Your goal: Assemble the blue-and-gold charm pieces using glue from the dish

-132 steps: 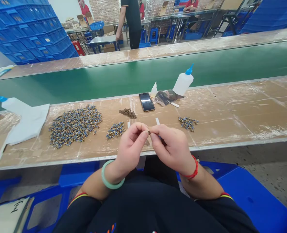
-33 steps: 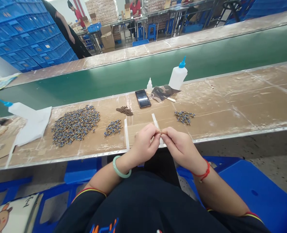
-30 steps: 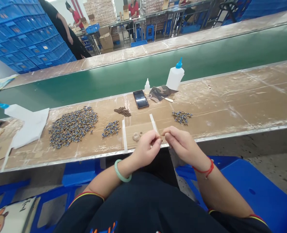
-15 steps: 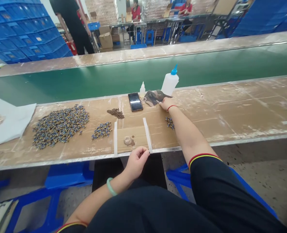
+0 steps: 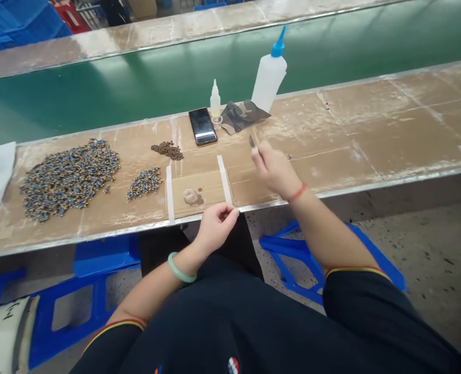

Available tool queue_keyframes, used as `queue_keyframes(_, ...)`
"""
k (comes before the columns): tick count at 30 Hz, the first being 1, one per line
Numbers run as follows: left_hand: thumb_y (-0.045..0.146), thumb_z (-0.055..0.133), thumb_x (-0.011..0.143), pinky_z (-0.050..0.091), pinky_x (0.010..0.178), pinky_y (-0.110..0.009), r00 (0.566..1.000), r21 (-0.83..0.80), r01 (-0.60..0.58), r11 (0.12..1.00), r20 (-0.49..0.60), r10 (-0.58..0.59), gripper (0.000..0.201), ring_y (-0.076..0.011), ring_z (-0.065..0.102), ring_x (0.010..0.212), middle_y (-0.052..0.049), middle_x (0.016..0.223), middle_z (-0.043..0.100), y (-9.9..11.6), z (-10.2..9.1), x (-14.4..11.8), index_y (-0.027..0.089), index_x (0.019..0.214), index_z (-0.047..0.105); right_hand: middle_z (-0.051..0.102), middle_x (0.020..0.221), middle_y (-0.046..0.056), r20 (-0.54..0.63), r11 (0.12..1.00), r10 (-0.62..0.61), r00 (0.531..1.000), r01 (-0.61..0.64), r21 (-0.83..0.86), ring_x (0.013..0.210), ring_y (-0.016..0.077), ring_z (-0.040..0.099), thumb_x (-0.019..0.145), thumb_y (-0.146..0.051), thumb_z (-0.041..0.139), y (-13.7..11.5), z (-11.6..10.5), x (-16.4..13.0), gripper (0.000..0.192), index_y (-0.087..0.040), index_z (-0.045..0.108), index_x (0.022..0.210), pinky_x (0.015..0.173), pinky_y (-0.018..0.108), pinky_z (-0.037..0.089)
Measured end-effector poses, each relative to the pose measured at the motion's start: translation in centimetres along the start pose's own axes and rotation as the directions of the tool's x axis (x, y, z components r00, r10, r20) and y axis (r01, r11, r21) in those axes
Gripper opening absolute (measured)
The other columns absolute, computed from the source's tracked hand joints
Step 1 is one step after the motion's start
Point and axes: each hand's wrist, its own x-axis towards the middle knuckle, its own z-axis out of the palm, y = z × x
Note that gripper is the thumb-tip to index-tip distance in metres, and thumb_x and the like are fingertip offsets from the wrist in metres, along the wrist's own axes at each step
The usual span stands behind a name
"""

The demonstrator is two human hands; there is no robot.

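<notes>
My left hand (image 5: 217,226) is at the bench's front edge, just below a taped cardboard piece (image 5: 179,183). Its thumb and forefinger are pinched together; anything between them is too small to make out. On the cardboard sits a small clear round dish (image 5: 190,196) beside brown stains. My right hand (image 5: 273,169) is raised over the bench, closed on a small thin tool (image 5: 252,141) with a dark end, partly blurred. A camouflage cloth (image 5: 242,116) lies beyond it. Left of the cardboard is a small pile of blue-and-gold beads (image 5: 144,183), with brown pieces (image 5: 168,150) behind.
A large heap of blue-and-gold beads (image 5: 70,179) covers the left of the bench. A phone (image 5: 202,126), a small dropper bottle (image 5: 215,99) and a white blue-capped bottle (image 5: 268,78) stand or lie along the back edge, before a green belt (image 5: 136,75). Blue stools (image 5: 105,255) are below.
My right hand has drawn back from the camouflage cloth toward me, with the thin tool now showing in it. My left hand stays pinched at the edge. The view has tilted down.
</notes>
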Motion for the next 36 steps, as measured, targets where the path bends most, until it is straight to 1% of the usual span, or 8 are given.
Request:
queue_keyframes(2,0.029,0.059,0.083,0.042,0.06,-0.026,0.993,0.149,-0.045,0.988,0.115,0.028,0.021,-0.0144,0.053,0.062,0.001,0.061,0.06,1.0,0.0,1.9,0.019,0.065,0.061,0.056,0.064,-0.001,-0.011,0.97,0.086,0.996,-0.081,0.231,0.06,0.0181,0.057,0.108,-0.041,0.042,-1.7,-0.3,-6.2,0.029,-0.025,0.055,0.088,0.062,0.028,0.04)
queue_keyframes(4,0.024,0.059,0.081,0.044,0.061,-0.026,0.978,0.301,-0.067,0.951,0.206,0.003,0.018,-0.0147,0.054,0.062,0.001,0.06,0.063,2.1,0.1,3.9,0.019,0.063,0.062,0.051,0.062,-0.003,-0.044,0.903,0.217,0.975,-0.183,0.389,0.057,0.0174,0.053,0.106,-0.041,0.043,-3.9,0.2,-11.2,0.029,-0.026,0.051,0.083,0.058,0.028,0.038)
queue_keyframes(7,0.017,0.059,0.079,0.046,0.065,-0.027,0.951,0.511,-0.089,0.855,0.299,-0.079,0.018,-0.0157,0.057,0.063,0.0,0.061,0.065,3.3,0.0,6.0,0.018,0.062,0.063,0.051,0.06,-0.004,-0.031,0.8,0.38,0.924,-0.312,0.513,0.053,0.0167,0.05,0.101,-0.036,0.044,-6.9,2.0,-14.7,0.022,-0.026,0.053,0.083,0.055,0.028,0.036)
queue_keyframes(13,0.016,0.057,0.082,0.045,0.068,-0.03,0.933,0.723,-0.156,0.673,0.331,-0.139,0.018,-0.0182,0.061,0.066,-0.004,0.067,0.071,4.0,-0.6,6.5,0.017,0.068,0.068,0.052,0.058,-0.005,-0.071,0.722,0.516,0.854,-0.388,0.573,0.053,0.0154,0.05,0.094,-0.038,0.051,-9.0,4.5,-14.1,0.016,-0.025,0.054,0.084,0.057,0.028,0.035)
queue_keyframes(18,0.019,0.057,0.082,0.045,0.07,-0.032,0.96,0.787,-0.174,0.592,0.271,-0.078,0.019,-0.0203,0.062,0.068,-0.006,0.07,0.073,3.2,-1.0,5.2,0.019,0.067,0.068,0.049,0.056,-0.006,-0.143,0.71,0.554,0.82,-0.376,0.596,0.05,0.0146,0.047,0.093,-0.038,0.051,-10.0,5.5,-13.8,0.018,-0.026,0.05,0.081,0.055,0.027,0.033)
queue_keyframes(21,0.019,0.055,0.083,0.044,0.07,-0.032,0.97,0.8,-0.153,0.58,0.234,-0.067,0.02,-0.0206,0.062,0.068,-0.007,0.072,0.073,2.8,-1.1,4.7,0.018,0.069,0.069,0.047,0.055,-0.007,-0.126,0.697,0.561,0.818,-0.385,0.605,0.049,0.0144,0.046,0.094,-0.039,0.05,-10.5,6.2,-13.9,0.018,-0.026,0.049,0.081,0.055,0.027,0.032)
queue_keyframes(28,0.02,0.057,0.074,0.041,0.064,-0.031,0.948,0.83,-0.098,0.549,0.246,-0.202,0.015,-0.0192,0.057,0.062,-0.003,0.062,0.066,4.0,-2.0,6.0,0.018,0.065,0.068,0.05,0.057,-0.006,-0.092,0.67,0.57,0.816,-0.397,0.628,0.051,0.0147,0.049,0.093,-0.037,0.051,-11.4,7.0,-12.8,0.017,-0.026,0.048,0.081,0.058,0.027,0.036)
queue_keyframes(36,0.024,0.057,0.069,0.035,0.056,-0.029,0.94,0.788,-0.066,0.613,0.255,-0.227,0.015,-0.0156,0.049,0.055,0.002,0.05,0.053,3.6,-2.9,7.0,0.02,0.054,0.058,0.058,0.061,-0.004,-0.08,0.638,0.614,0.785,-0.434,0.637,0.058,0.0164,0.057,0.093,-0.033,0.053,-12.1,8.3,-11.5,0.016,-0.026,0.046,0.08,0.06,0.027,0.035)
